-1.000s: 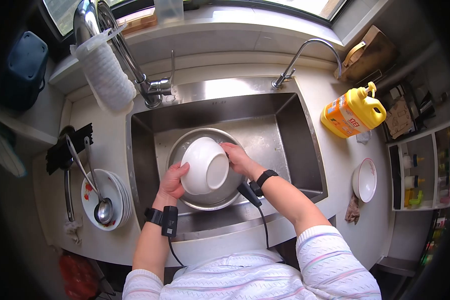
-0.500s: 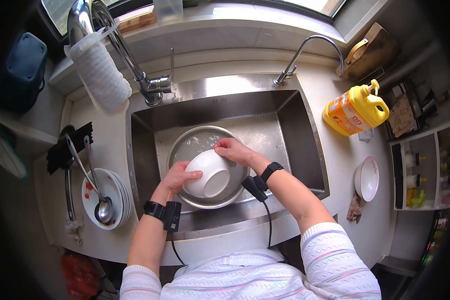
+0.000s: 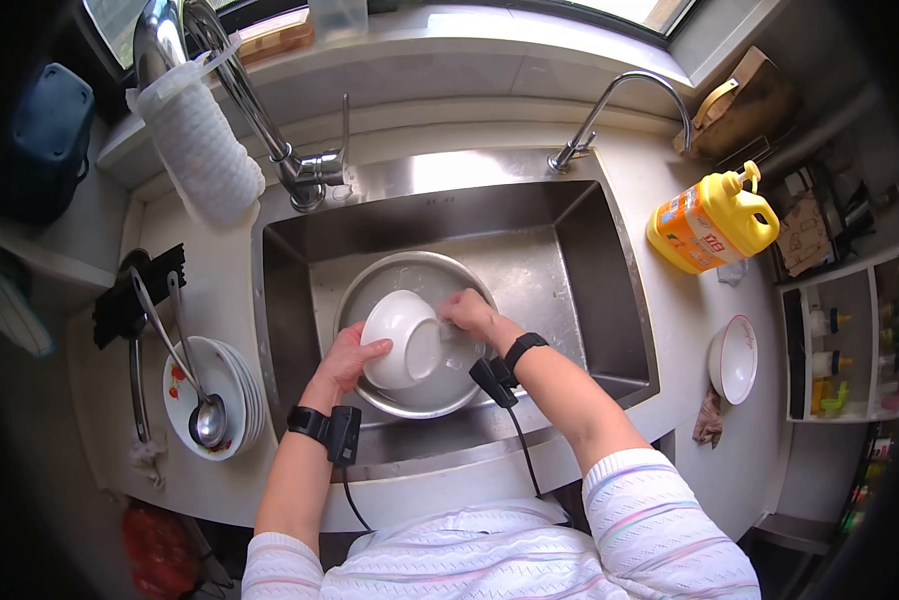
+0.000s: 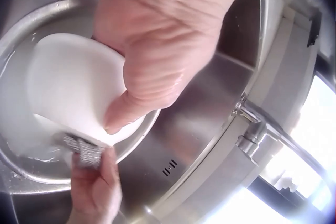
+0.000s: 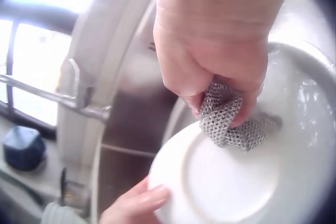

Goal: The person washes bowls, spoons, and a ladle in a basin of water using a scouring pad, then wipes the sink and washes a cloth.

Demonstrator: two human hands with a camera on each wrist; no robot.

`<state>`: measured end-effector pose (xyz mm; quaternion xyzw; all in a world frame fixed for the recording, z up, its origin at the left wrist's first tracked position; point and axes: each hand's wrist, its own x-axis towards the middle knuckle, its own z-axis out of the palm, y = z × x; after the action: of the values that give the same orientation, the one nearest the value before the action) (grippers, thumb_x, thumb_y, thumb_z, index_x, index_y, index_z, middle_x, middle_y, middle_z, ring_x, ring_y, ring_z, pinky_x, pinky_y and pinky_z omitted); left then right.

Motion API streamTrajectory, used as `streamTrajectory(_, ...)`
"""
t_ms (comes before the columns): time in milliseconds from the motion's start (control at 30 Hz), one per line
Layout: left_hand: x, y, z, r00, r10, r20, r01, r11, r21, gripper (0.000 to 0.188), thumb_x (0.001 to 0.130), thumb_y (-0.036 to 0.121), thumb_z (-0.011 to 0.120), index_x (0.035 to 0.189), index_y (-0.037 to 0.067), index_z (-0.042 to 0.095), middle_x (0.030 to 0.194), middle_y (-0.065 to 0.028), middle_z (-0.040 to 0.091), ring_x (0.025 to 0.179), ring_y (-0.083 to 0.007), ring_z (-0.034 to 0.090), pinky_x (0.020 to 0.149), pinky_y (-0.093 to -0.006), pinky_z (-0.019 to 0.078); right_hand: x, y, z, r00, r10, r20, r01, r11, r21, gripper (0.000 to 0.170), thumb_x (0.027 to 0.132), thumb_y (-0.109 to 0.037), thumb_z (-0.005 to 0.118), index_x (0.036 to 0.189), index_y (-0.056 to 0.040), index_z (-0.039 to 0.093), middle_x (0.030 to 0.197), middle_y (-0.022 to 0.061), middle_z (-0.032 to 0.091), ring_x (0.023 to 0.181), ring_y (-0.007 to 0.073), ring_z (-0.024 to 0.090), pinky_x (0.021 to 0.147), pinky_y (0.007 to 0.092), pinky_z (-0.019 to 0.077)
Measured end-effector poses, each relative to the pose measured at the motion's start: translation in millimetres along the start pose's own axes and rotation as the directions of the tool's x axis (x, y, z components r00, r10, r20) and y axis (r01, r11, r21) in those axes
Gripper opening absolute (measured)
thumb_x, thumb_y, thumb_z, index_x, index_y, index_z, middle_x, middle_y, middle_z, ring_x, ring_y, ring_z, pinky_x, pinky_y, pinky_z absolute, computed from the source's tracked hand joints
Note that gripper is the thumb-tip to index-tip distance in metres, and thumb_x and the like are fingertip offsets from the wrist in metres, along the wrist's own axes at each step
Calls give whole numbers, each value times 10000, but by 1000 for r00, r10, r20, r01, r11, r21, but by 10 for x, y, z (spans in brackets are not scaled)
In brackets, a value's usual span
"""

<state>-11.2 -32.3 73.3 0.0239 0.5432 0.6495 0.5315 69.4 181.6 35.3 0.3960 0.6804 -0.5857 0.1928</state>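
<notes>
Two-handed, holding a bowl point(image 3: 395, 335) tilted over the basin point(image 3: 417, 256) in the sink point(image 3: 535, 262).
Clasping its side in the left grip point(image 3: 346, 358), pinching mesh point(image 5: 223, 119) against its outside in the right grip point(image 3: 470, 312).

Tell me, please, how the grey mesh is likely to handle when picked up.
Probably floppy: the mesh bunches and bends in the right hand. Likely light for its size, as its weave is full of small holes. It may well be wet and drip, being held over the basin, where water glints.
</notes>
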Motion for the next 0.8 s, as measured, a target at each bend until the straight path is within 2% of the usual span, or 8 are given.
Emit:
streamTrajectory(167,66,74,103,998,35,-42,-25,974,226,442,641,52,694,1052,16,536,964,-69,594,885,-163,565,799,-281,441,-484,-483,346,807,-584,92,591,795,-138,198,767,-136,539,899,-17,625,808,126,619,736,172,583,683,295,458)
streamTrajectory(367,101,43,111,996,50,-68,-35,979,202,458,642,52,706,1065,23,532,957,-71,596,878,-176,570,783,-303,456,-86,-278,519,622,-757,-201,692,651,-312,228,756,-138,501,929,-65,630,930,181,603,801,334,592,733,382,464)
streamTrajectory(400,102,24,105,997,49,-66,-35,978,204,458,642,52,706,1065,23,532,957,-71,596,878,-176,570,783,-303,456,-34,-273,455,622,-756,-204,691,652,-312,228,756,-138,501,929,-65,630,930,181,603,801,334,592,733,382,464)
streamTrajectory(467,136,-25,63,994,24,-108,-18,998,54,438,683,61,687,1085,10,521,974,-89,595,880,-191,574,787,-317,463,15,-237,254,950,-266,-166,238,956,-170,226,746,-122,505,922,-69,638,927,186,605,826,328,592,753,378,460)
streamTrajectory(567,180,-89,24,985,19,-174,-35,995,-93,400,744,100,652,1101,-10,509,998,-114,588,891,-209,574,802,-327,461,95,154,97,980,-187,74,200,943,-265,236,748,-125,483,909,-34,629,867,205,607,824,330,586,729,364,450)
streamTrajectory(633,214,-120,25,975,10,-221,-43,988,-147,385,767,124,637,1099,-21,506,1003,-121,584,894,-213,573,801,-327,461,166,396,133,946,-245,214,325,687,-650,222,738,-114,486,866,-10,635,812,190,619,776,280,598,702,362,459)
streamTrajectory(733,258,-152,44,954,-5,-301,-57,979,-196,378,796,164,617,1096,-33,499,1009,-130,579,899,-221,571,798,-332,461,125,264,106,987,-124,105,162,688,-708,207,754,-113,511,889,2,617,795,136,612,719,212,583,650,345,477)
streamTrajectory(800,270,-186,36,940,-16,-340,-56,978,-200,382,803,181,613,1096,-34,496,1010,-131,578,901,-224,570,796,-335,461,13,61,68,997,-70,-44,55,960,-275,190,757,-109,529,898,-15,614,799,114,604,723,205,580,648,342,486)
